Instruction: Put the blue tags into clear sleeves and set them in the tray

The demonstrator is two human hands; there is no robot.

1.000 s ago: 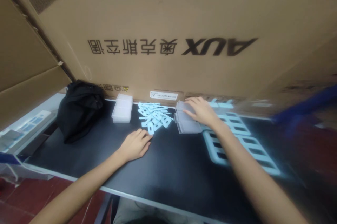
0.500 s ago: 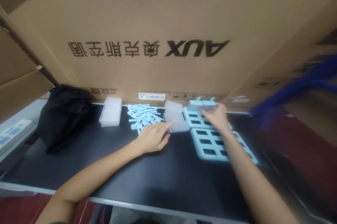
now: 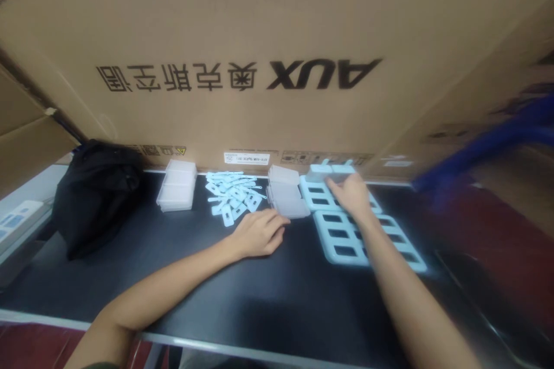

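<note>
My left hand (image 3: 262, 233) lies on the black tabletop with its fingers loosely bent and nothing in them. Its fingertips are just in front of a stack of clear plastic boxes (image 3: 288, 198). Left of that stack is a pile of light-blue flat tags (image 3: 236, 193) with cut-out windows. My right hand (image 3: 354, 198) reaches over two light-blue trays with rectangular openings (image 3: 335, 219). Its thumb and fingers close around the front of a clear plastic box (image 3: 324, 176), which has light-blue pieces at its back, at the far tray's edge. The palm hides part of the trays.
Another stack of clear boxes (image 3: 177, 187) stands farther left, beside a black cloth bag (image 3: 95, 196). A large cardboard carton (image 3: 242, 115) rises along the back edge. At the right is a blue metal frame (image 3: 489, 155); a white-and-blue box (image 3: 19, 220) lies far left.
My left hand has drawn back from the clear box stack onto the tabletop, its pointing index finger now bent. My right hand has shifted slightly down and left at the same box.
</note>
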